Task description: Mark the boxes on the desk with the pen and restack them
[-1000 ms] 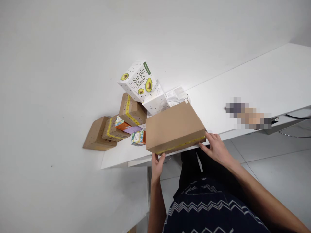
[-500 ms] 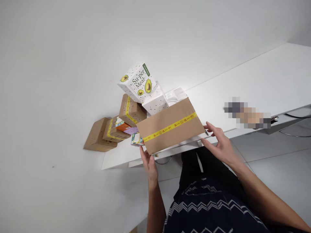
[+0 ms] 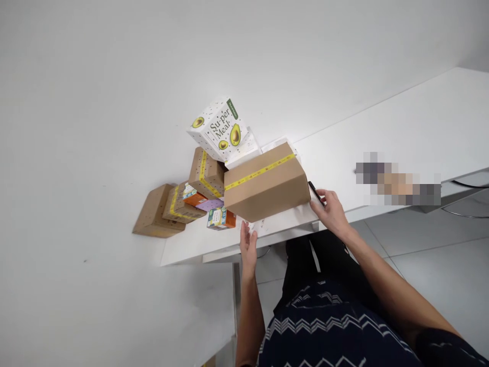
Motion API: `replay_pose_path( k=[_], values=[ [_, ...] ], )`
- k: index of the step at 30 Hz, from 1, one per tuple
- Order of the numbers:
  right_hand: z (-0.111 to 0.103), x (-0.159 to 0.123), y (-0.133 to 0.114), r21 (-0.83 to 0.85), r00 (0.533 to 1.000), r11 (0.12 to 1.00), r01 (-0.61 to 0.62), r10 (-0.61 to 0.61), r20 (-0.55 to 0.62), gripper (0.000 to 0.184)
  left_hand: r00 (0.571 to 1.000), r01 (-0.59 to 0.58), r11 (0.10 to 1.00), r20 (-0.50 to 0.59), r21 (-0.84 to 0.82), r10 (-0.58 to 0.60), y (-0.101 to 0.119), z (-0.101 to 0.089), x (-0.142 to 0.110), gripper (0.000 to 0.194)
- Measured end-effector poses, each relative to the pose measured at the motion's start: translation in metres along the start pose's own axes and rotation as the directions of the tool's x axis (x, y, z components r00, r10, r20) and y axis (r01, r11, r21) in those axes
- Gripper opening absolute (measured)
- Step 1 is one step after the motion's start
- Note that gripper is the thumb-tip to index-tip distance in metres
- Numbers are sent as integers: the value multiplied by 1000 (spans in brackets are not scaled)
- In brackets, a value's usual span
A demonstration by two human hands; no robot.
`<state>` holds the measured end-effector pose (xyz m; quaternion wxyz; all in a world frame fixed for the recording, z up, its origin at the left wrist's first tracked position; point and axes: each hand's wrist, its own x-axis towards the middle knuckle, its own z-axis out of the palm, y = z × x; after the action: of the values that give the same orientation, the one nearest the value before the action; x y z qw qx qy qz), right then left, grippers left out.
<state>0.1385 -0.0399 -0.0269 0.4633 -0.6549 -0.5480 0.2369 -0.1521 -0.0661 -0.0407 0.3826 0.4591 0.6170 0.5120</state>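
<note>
A large brown cardboard box [image 3: 267, 183] with yellow printed tape along its top stands tilted on the white table. My left hand [image 3: 248, 250] is at its near lower edge, fingers stretched and apart, holding nothing; whether a fingertip touches the box cannot be told. By the box's right end, my right hand [image 3: 331, 211] has thumb and fingers closed around a slim black stick-like tool [image 3: 317, 193], whose exact kind does not show. A small blue, white and orange carton [image 3: 221, 218] sits left of my left hand.
A white "Super Meal" avocado box [image 3: 219, 130] rests on a white box [image 3: 244, 150] behind. Several taped brown boxes [image 3: 206, 173] are stacked at the left end of the white table [image 3: 412, 122]. A blurred-out patch [image 3: 397, 181] lies to the right.
The brown box has moved back and tipped, so its near side now shows. My right hand has moved left and closed on the black tool. My left hand has shifted right.
</note>
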Motion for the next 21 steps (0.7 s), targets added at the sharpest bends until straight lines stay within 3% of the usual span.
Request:
replay_pose_path(
  k=[3,8,14,18,21],
  values=[
    [6,13,2,-90,998,994,62,-60,31,55,1000,-14,1000,-6,-1,14,-7,4,11,77],
    [8,16,-8,-131,959,982,138,-100,263,56,992,-114,993,47,-22,115,-3,8,22,77],
    [-24,-7,-32,10,970,988,152,-151,191,52,961,-257,960,-129,-111,242,18,-7,7,63],
    [-43,-21,-44,67,979,992,109,-119,168,54,942,-265,964,-216,-16,256,31,-15,-4,59],
    [-47,-25,-49,89,982,991,99,-111,155,55,939,-260,963,-216,66,269,41,-13,-6,55]
  ],
)
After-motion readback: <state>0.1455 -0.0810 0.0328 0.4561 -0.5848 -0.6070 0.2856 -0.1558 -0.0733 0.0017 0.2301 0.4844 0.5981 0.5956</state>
